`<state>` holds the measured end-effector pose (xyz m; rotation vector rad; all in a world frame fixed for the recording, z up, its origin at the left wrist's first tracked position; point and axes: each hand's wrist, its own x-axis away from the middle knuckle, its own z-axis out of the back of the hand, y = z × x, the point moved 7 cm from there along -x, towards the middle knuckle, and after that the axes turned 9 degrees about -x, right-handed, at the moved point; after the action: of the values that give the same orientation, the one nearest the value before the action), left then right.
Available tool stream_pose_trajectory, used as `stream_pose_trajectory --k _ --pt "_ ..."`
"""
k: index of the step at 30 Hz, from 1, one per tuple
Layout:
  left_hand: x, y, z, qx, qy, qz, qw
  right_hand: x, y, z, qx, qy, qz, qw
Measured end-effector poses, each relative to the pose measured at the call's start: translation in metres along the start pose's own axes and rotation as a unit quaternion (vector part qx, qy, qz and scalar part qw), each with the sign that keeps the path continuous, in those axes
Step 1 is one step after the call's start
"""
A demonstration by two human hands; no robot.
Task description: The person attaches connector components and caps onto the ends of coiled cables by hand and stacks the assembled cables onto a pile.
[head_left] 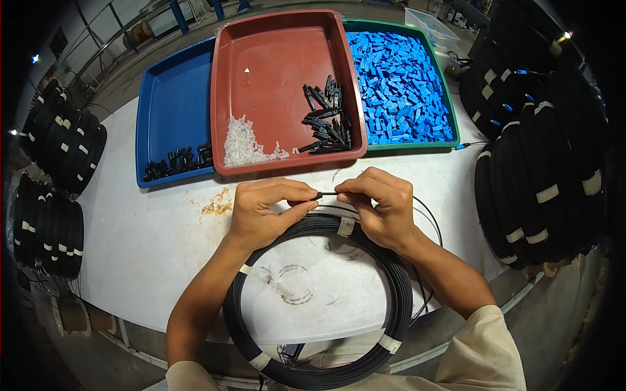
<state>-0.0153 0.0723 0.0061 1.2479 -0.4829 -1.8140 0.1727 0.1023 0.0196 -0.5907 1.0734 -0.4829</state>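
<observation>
A large coil of black cable (399,287), bound with white tape bands, lies at the table's near edge in front of me. Above its far side, my left hand (270,207) pinches a small black connector piece (317,195) between thumb and fingers. Facing it, my right hand (381,202) is closed on the thin black cable (330,193) that runs into that piece. The fingertips partly hide the connector. From the right hand a loose length of cable (435,225) loops down to the coil's right side.
Beyond my hands stand a blue tray (173,98) with black parts, a red tray (274,58) with clear pieces and black connectors, and a green tray (454,124) full of blue clips. Black cable coils are stacked on the left (65,146) and right (548,169).
</observation>
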Motion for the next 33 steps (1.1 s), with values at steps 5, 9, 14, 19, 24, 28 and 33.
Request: stream_pose_trajectory --k 5,9,14,19,24,28,33 --pt "0.000 0.004 0.000 -0.038 0.006 -0.043 0.998 -0.002 -0.004 -0.001 0.008 -0.004 0.003 1.000" --pt "0.000 0.003 -0.001 -0.009 0.003 -0.017 1.000 0.000 -0.007 -0.004 0.017 -0.019 0.009 1.000" --pt "-0.003 0.019 -0.007 -0.064 -0.045 -0.081 0.994 0.007 -0.008 -0.012 -0.010 -0.001 0.020 1.000" --pt "-0.006 0.024 -0.008 -0.078 -0.031 -0.080 0.993 0.005 -0.008 -0.013 0.015 -0.033 0.050 0.998" --pt "-0.001 0.013 0.001 -0.123 -0.011 -0.026 0.992 0.003 0.000 -0.015 0.019 -0.062 0.044 0.997" --pt "-0.002 0.021 -0.003 -0.126 -0.001 -0.104 0.987 0.001 -0.008 -0.018 0.002 -0.057 0.052 0.997" --pt "0.000 0.035 -0.005 -0.146 0.003 -0.165 0.975 0.007 -0.007 -0.020 0.044 -0.108 0.069 0.991"
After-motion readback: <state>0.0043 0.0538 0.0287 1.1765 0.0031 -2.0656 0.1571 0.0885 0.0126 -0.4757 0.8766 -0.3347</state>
